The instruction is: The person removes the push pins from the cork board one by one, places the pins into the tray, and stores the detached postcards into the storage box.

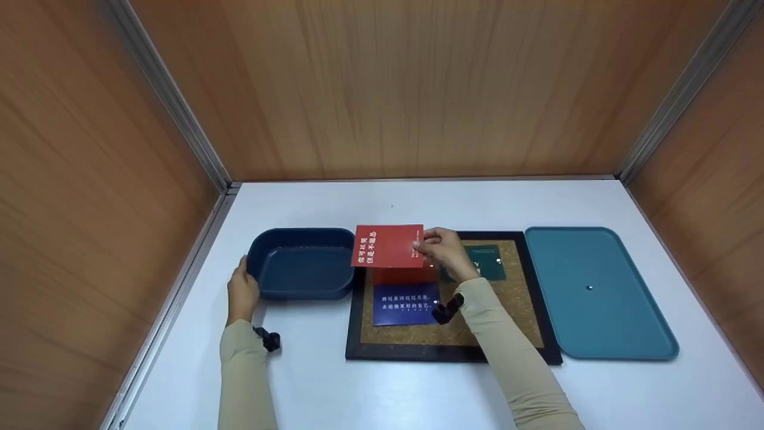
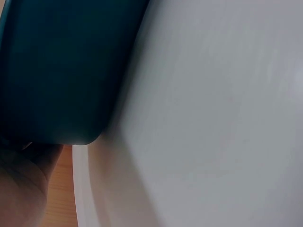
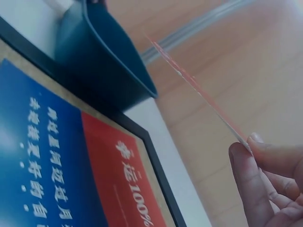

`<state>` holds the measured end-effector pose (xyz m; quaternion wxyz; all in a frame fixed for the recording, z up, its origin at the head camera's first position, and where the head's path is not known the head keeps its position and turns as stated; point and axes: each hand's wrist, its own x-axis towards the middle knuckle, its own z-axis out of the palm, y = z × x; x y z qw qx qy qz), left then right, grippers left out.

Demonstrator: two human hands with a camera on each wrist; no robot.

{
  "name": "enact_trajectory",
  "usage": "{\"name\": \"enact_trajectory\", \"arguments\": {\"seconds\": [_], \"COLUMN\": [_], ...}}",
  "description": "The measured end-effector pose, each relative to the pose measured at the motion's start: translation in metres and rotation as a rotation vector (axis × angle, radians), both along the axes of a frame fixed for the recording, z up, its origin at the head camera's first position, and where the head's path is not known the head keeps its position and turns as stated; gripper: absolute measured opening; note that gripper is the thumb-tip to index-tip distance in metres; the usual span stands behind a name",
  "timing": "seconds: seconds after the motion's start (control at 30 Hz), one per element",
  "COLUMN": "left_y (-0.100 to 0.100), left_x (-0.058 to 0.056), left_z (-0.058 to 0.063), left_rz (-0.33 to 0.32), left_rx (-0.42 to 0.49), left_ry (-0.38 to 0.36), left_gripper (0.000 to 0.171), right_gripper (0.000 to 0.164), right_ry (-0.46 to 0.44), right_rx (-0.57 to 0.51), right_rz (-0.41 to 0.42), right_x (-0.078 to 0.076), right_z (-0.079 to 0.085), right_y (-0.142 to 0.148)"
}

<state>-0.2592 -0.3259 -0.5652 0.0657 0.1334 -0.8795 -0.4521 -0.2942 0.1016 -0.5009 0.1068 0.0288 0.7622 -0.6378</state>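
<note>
My right hand pinches a red card with white Chinese characters by its right edge, thumb on top. The card is raised above the black-framed cork board and overlaps the right rim of the dark blue bin. In the right wrist view the card shows nearly edge-on between thumb and fingers. My left hand holds the left end of the dark blue bin; its fingertips are mostly hidden. On the board lie a blue card, an orange-red card and a green card.
A teal tray stands right of the board, with a small shiny tack on it. Small shiny spots, perhaps tacks, show on the board's cards. Wood-grain panels close off the white table at the back and sides.
</note>
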Motion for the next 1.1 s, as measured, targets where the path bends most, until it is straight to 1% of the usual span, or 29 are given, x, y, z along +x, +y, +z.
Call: {"name": "enact_trajectory", "arguments": {"seconds": [0.2, 0.37, 0.43, 0.53, 0.57, 0.67, 0.77, 0.8, 0.83, 1.0, 1.1], "left_y": [0.001, 0.002, 0.002, 0.001, 0.001, 0.002, 0.000, 0.000, 0.000, 0.001, 0.001], "left_x": [0.000, 0.000, 0.000, 0.000, 0.000, 0.000, 0.000, 0.000, 0.001, 0.001, 0.000], "left_z": [0.001, 0.001, 0.000, -0.001, -0.001, -0.002, -0.001, -0.001, 0.000, -0.001, -0.003], "left_rz": [-0.002, 0.005, 0.009, 0.010, 0.010, 0.005, -0.007, -0.011, -0.013, -0.010, -0.004], "left_rx": [0.002, 0.003, -0.002, -0.006, -0.006, 0.000, 0.021, 0.027, 0.028, 0.020, 0.018], "left_ry": [-0.006, -0.002, 0.001, 0.002, 0.002, 0.004, -0.010, -0.015, -0.017, -0.003, 0.007], "left_gripper": [0.051, 0.051, 0.050, 0.050, 0.050, 0.050, 0.051, 0.051, 0.051, 0.051, 0.051], "right_gripper": [0.035, 0.035, 0.035, 0.034, 0.033, 0.030, 0.028, 0.027, 0.026, 0.026, 0.027], "right_ry": [0.001, 0.014, 0.020, 0.018, 0.017, 0.019, 0.030, 0.035, 0.037, 0.044, 0.044], "right_rx": [-0.044, -0.042, -0.028, -0.035, -0.035, -0.081, -0.107, -0.122, -0.129, -0.127, -0.101], "right_rz": [-0.005, 0.000, -0.005, -0.017, -0.018, -0.031, -0.039, -0.044, -0.045, -0.051, -0.058], "right_x": [0.001, 0.001, 0.002, 0.002, 0.005, 0.004, 0.005, 0.002, 0.003, 0.005, 0.007], "right_z": [-0.002, -0.005, -0.006, -0.008, -0.004, -0.008, -0.011, -0.017, -0.017, -0.018, -0.017], "right_y": [-0.020, -0.038, -0.046, -0.056, -0.059, -0.069, -0.079, -0.082, -0.085, -0.098, -0.105]}}
